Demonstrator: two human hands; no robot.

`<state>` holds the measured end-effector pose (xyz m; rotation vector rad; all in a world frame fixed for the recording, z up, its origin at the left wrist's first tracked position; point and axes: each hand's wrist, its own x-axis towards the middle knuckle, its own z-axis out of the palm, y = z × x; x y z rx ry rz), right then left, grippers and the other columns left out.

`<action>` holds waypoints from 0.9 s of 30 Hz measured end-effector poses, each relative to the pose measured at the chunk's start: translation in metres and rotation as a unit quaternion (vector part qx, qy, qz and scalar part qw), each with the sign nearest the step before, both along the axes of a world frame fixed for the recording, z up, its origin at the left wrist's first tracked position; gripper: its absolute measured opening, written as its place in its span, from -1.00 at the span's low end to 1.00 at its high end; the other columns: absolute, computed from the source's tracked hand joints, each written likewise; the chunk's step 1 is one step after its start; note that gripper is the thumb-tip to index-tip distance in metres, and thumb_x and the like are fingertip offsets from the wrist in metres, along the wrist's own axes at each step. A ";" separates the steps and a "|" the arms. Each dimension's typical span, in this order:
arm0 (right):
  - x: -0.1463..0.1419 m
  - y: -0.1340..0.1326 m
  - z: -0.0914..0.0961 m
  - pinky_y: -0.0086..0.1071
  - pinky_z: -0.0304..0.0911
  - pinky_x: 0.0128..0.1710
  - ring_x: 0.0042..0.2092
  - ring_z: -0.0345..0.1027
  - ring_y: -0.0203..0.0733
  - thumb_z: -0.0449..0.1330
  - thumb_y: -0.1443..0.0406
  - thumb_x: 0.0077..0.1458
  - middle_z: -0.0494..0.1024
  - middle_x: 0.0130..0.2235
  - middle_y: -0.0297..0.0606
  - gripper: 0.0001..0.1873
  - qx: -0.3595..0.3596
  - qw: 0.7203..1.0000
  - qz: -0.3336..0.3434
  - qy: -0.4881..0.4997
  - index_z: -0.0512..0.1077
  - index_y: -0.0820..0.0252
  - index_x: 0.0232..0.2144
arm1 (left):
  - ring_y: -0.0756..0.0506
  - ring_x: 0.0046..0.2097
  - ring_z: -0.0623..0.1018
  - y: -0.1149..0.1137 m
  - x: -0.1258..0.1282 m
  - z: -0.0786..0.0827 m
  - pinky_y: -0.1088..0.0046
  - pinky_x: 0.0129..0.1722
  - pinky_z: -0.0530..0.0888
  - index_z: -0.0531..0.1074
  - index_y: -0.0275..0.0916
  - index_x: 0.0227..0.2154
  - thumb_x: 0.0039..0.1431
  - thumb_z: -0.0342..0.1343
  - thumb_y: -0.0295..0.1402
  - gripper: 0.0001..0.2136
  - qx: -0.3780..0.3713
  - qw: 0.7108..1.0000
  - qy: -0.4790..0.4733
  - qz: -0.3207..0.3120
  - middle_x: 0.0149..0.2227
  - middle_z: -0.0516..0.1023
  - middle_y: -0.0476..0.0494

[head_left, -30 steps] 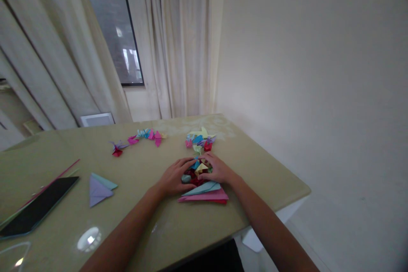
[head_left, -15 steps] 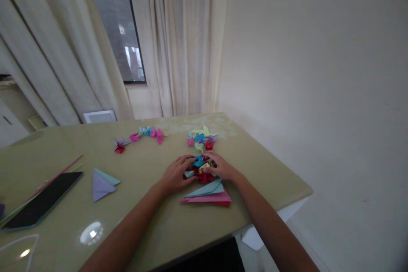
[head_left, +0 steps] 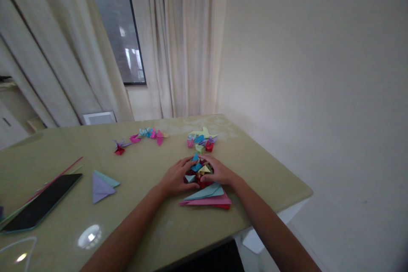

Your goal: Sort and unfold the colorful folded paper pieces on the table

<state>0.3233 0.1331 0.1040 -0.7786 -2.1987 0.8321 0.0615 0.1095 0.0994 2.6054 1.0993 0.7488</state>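
Note:
A small heap of folded paper pieces (head_left: pixel 204 170) in blue, yellow, pale blue and dark red lies on the table between my hands. My left hand (head_left: pixel 177 177) curves round its left side, fingers bent against the paper. From the right, my right hand (head_left: pixel 219 171) cups the same heap, its thumb near a yellow piece. Both hands rest low, close to the tabletop, and hide part of the heap. Just in front of it lie folded paper planes (head_left: pixel 207 199), pale blue over pink and red.
Behind my hands sits a cluster of colourful origami (head_left: pixel 200 139). Further left runs a row of paper figures (head_left: pixel 146 134). A lilac and blue folded paper (head_left: pixel 102 186), a dark tablet-like slab (head_left: pixel 43 202) and a pink stick (head_left: pixel 57 177) lie on the table's left side.
My hands have drawn in slightly round the heap, squeezing it narrower and taller. The pieces have shifted, with a blue one now standing up at the back.

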 end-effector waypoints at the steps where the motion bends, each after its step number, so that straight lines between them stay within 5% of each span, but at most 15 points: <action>1: 0.000 0.000 0.001 0.08 0.09 0.37 0.33 0.23 0.20 0.36 -0.24 0.06 0.34 0.31 0.05 0.02 -0.005 1.000 0.003 0.004 0.25 0.14 0.38 | -0.38 0.35 0.39 0.000 0.000 0.000 0.00 0.33 0.38 0.29 -0.12 0.36 0.12 0.30 0.14 -0.18 0.000 1.000 -0.002 0.012 0.39 0.31 -0.34; 5: 0.002 -0.001 0.001 0.09 0.03 0.40 0.37 0.19 0.17 0.20 -0.26 0.20 0.32 0.34 0.03 -0.09 -0.024 0.999 0.001 0.025 0.24 0.12 0.38 | -0.36 0.35 0.41 -0.001 0.001 -0.002 0.00 0.32 0.40 0.30 -0.05 0.35 0.19 0.26 0.10 -0.27 0.003 0.999 -0.016 0.047 0.38 0.34 -0.30; 14: -0.002 -0.001 -0.002 0.09 0.04 0.40 0.38 0.17 0.23 0.57 -0.14 -0.21 0.28 0.38 0.04 0.24 -0.065 0.997 0.009 0.036 0.19 0.07 0.42 | -0.35 0.35 0.40 -0.006 0.007 0.004 0.00 0.32 0.39 0.14 -0.05 0.42 0.11 0.35 0.06 -0.12 0.001 0.999 -0.036 0.008 0.39 0.33 -0.30; 18: -0.004 -0.003 -0.001 0.07 0.19 0.32 0.28 0.32 0.17 0.54 -0.13 -0.14 0.38 0.31 0.02 0.17 -0.084 0.996 0.007 0.040 0.21 0.07 0.41 | -0.33 0.33 0.41 -0.009 0.007 0.009 0.06 0.32 0.39 0.15 -0.07 0.41 0.10 0.37 0.02 -0.12 -0.010 0.999 -0.049 -0.014 0.35 0.35 -0.30; 27: -0.005 -0.001 0.000 0.13 0.05 0.39 0.37 0.21 0.22 0.43 -0.20 0.00 0.35 0.35 0.06 0.01 -0.038 0.999 0.010 0.023 0.31 0.14 0.35 | -0.35 0.31 0.44 -0.007 0.008 0.005 0.03 0.30 0.40 0.21 -0.09 0.39 0.16 0.30 0.08 -0.20 0.003 1.000 -0.021 0.004 0.35 0.36 -0.32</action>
